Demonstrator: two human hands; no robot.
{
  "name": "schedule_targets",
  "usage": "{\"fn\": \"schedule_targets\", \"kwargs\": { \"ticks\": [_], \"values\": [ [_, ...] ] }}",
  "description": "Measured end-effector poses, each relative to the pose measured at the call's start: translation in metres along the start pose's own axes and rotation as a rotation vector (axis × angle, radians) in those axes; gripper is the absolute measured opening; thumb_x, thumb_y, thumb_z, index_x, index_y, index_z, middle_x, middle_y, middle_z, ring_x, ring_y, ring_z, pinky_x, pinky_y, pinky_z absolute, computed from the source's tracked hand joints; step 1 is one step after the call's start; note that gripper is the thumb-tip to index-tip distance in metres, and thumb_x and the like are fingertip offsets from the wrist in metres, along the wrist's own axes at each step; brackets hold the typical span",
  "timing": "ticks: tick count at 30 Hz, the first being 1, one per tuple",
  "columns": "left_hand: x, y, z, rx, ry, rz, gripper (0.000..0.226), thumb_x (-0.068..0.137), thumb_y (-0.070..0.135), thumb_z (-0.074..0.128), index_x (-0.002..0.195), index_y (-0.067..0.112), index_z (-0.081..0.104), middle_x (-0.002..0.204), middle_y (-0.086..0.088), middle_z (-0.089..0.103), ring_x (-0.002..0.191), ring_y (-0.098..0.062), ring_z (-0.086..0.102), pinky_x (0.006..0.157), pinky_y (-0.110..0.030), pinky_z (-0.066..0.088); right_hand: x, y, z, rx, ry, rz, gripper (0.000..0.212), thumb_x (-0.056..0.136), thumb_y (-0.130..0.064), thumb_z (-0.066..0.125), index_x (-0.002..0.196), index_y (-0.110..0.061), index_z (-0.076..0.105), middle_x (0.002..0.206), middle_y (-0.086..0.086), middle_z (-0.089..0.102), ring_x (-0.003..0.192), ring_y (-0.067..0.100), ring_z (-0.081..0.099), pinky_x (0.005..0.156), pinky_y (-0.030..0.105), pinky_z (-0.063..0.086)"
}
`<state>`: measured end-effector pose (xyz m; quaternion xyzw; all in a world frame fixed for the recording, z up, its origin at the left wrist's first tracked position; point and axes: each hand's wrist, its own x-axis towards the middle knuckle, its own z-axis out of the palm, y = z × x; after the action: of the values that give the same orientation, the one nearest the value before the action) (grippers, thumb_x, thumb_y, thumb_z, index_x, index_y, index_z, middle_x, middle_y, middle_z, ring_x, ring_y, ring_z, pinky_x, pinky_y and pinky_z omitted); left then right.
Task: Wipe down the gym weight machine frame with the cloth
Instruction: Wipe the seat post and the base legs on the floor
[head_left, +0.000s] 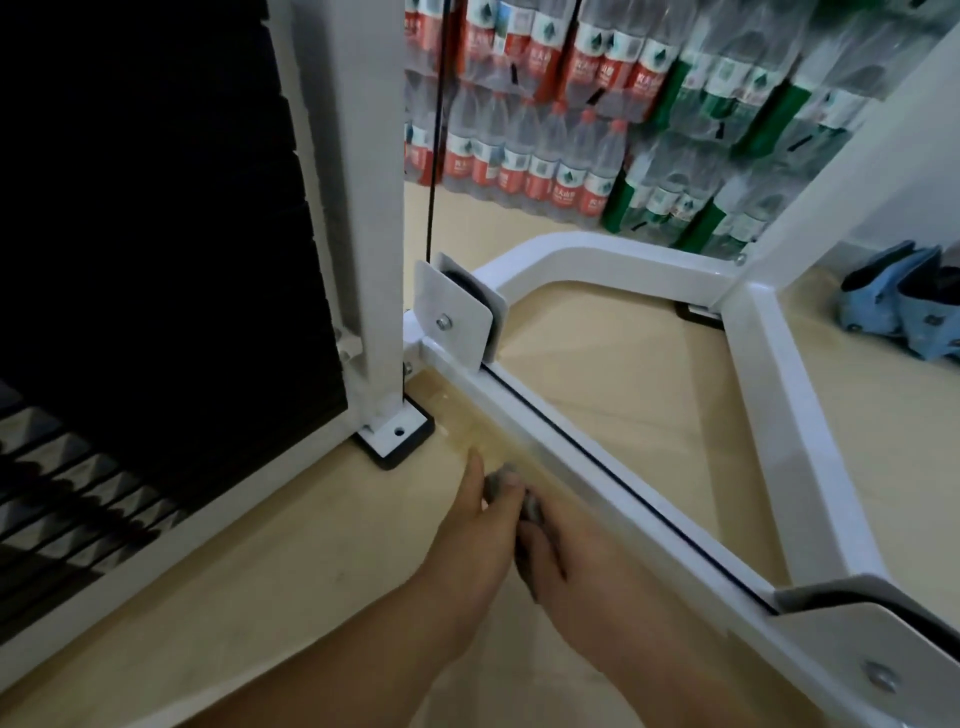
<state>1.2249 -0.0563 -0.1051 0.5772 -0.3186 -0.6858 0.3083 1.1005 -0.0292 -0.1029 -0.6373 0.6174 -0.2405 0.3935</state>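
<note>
Beige floor (311, 545): grey cloth (497, 486) pinched between left hand (467, 540), right hand (576, 566), beside frame (649, 519).

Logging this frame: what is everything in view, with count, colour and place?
machine frame: one, white; low rail running diagonally over the floor, upright post on the left, curved base tube behind
cable: one, black; drops to the pulley bracket, then runs along the rail
weight stack: one, black; left, behind the post
water bottle packs: several, red and green labels; stacked at the back
floor mat: one, black, studded; lower left
shoes: two, blue; on the floor at the right edge
floor: beige
cloth: one, grey; bunched against the rail's side
left hand: grips the cloth
right hand: grips the cloth beside the left
</note>
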Motion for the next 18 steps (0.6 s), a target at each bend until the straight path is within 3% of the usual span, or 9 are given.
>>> {"fn": "schedule_targets", "kwargs": {
  "ticks": [3, 5, 7, 9, 11, 13, 16, 18],
  "values": [
    [0.005, -0.013, 0.008, -0.237, -0.083, -0.187, 0.07, 0.099, 0.042, 0.061, 0.158, 0.029, 0.025, 0.156, -0.003, 0.044, 0.129, -0.02, 0.055, 0.094, -0.033, 0.05, -0.018, -0.001, 0.006, 0.308, -0.061, 0.216, 0.046, 0.105, -0.013, 0.049, 0.123, -0.054, 0.059, 0.098, -0.021, 0.073, 0.093, 0.0, 0.069, 0.078, 0.017, 0.054],
    [0.009, -0.019, 0.013, -0.312, -0.042, -0.251, 0.061, 0.094, 0.036, 0.071, 0.144, 0.01, 0.047, 0.136, -0.016, 0.062, 0.108, -0.024, 0.07, 0.08, -0.035, 0.059, -0.018, 0.004, -0.002, 0.347, -0.023, 0.243, 0.044, 0.101, -0.009, 0.049, 0.111, -0.046, 0.071, 0.098, -0.012, 0.075, 0.094, 0.007, 0.069, 0.084, 0.027, 0.056],
    [0.011, -0.02, 0.012, -0.272, 0.071, -0.285, 0.046, 0.088, 0.029, 0.079, 0.12, 0.0, 0.065, 0.105, -0.019, 0.075, 0.086, -0.029, 0.076, 0.066, -0.038, 0.063, -0.01, 0.012, -0.013, 0.167, 0.201, 0.171, 0.035, 0.101, -0.023, 0.048, 0.107, -0.049, 0.07, 0.1, -0.02, 0.072, 0.101, 0.002, 0.066, 0.095, 0.033, 0.054],
    [0.019, -0.018, 0.007, -0.218, 0.226, -0.273, 0.026, 0.085, 0.023, 0.082, 0.095, 0.0, 0.075, 0.085, -0.018, 0.077, 0.072, -0.031, 0.076, 0.058, -0.038, 0.062, 0.006, 0.02, -0.024, -0.22, 0.366, 0.055, 0.039, 0.1, -0.036, 0.041, 0.132, -0.038, 0.062, 0.126, -0.02, 0.063, 0.132, 0.007, 0.052, 0.113, 0.039, 0.042],
    [0.028, -0.01, 0.001, -0.207, 0.358, -0.206, 0.018, 0.086, 0.024, 0.081, 0.08, 0.008, 0.077, 0.08, -0.015, 0.077, 0.071, -0.03, 0.074, 0.061, -0.039, 0.062, 0.029, 0.027, -0.029, -0.417, 0.254, -0.007, 0.055, 0.103, -0.043, 0.033, 0.151, -0.022, 0.048, 0.157, -0.008, 0.044, 0.153, 0.011, 0.026, 0.126, 0.038, 0.021],
    [0.038, 0.005, -0.002, -0.166, 0.48, -0.062, 0.02, 0.092, 0.028, 0.074, 0.073, 0.021, 0.073, 0.08, -0.004, 0.075, 0.075, -0.02, 0.07, 0.068, -0.03, 0.059, 0.048, 0.029, -0.032, -0.411, 0.081, 0.046, 0.059, 0.107, -0.051, 0.024, 0.157, -0.024, 0.038, 0.166, -0.009, 0.027, 0.155, 0.005, 0.013, 0.127, 0.029, 0.01],
    [0.061, 0.025, -0.001, -0.169, 0.607, 0.161, 0.02, 0.099, 0.028, 0.064, 0.08, 0.034, 0.066, 0.078, 0.019, 0.064, 0.076, 0.0, 0.059, 0.066, -0.017, 0.046, 0.058, 0.033, -0.029, -0.398, 0.075, 0.067, 0.066, 0.102, -0.062, 0.016, 0.153, -0.032, 0.046, 0.165, -0.016, 0.029, 0.152, -0.002, 0.017, 0.123, 0.024, 0.019],
    [0.082, 0.035, 0.006, -0.122, 0.608, 0.209, 0.017, 0.102, 0.031, 0.058, 0.096, 0.031, 0.074, 0.093, 0.016, 0.07, 0.09, -0.007, 0.065, 0.082, -0.025, 0.053, 0.058, 0.03, -0.027, -0.491, 0.15, 0.04, 0.069, 0.101, -0.066, 0.01, 0.141, -0.035, 0.057, 0.159, -0.017, 0.039, 0.149, -0.002, 0.026, 0.114, 0.022, 0.031]
  ]
}}
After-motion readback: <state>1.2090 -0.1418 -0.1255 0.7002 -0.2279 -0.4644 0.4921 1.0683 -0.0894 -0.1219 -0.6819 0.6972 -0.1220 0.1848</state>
